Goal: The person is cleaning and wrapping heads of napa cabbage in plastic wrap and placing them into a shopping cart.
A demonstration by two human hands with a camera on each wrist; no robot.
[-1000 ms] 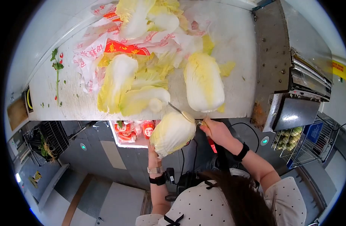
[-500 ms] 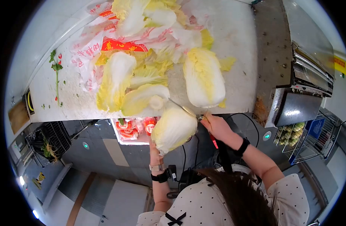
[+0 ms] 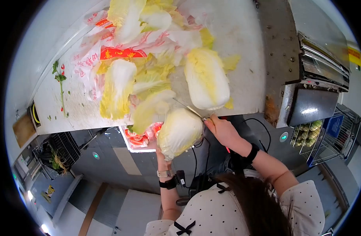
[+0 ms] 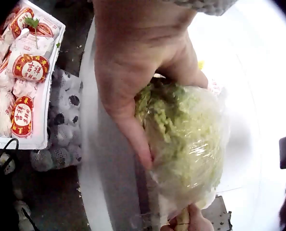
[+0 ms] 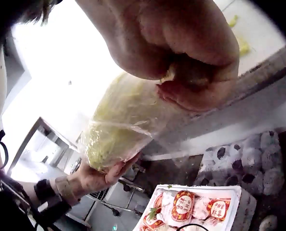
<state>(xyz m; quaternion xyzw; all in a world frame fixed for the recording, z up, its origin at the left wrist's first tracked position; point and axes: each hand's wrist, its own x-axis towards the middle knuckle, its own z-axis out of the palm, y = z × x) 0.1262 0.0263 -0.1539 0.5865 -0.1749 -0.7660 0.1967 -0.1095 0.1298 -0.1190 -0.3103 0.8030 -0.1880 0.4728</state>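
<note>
A napa cabbage (image 3: pixel 178 131), partly wrapped in clear film, is held off the near edge of the white counter (image 3: pixel 86 114). My left hand (image 4: pixel 133 72) grips its leafy end from below, with thumb and fingers spread round the film. My right hand (image 3: pixel 223 133) is closed round a knife handle. The thin blade (image 3: pixel 193 111) lies along the cabbage's white base end. A pale loose leaf (image 3: pixel 151 110), blurred, overhangs the counter edge beside it. Further back on the counter lies a second, bare cabbage (image 3: pixel 207 78).
Outer leaves (image 3: pixel 118 84) are heaped on printed plastic bags (image 3: pixel 88 65). A foam box (image 5: pixel 234 197) of red-labelled packs stands below the counter edge. A steel machine (image 3: pixel 280 59) bounds the counter's right. A black basket (image 3: pixel 62 147) stands at left.
The loose leaf has slid from the counter toward me and now hangs over the edge. My hands keep the cabbage and knife in nearly the same place, while the view has shifted slightly.
</note>
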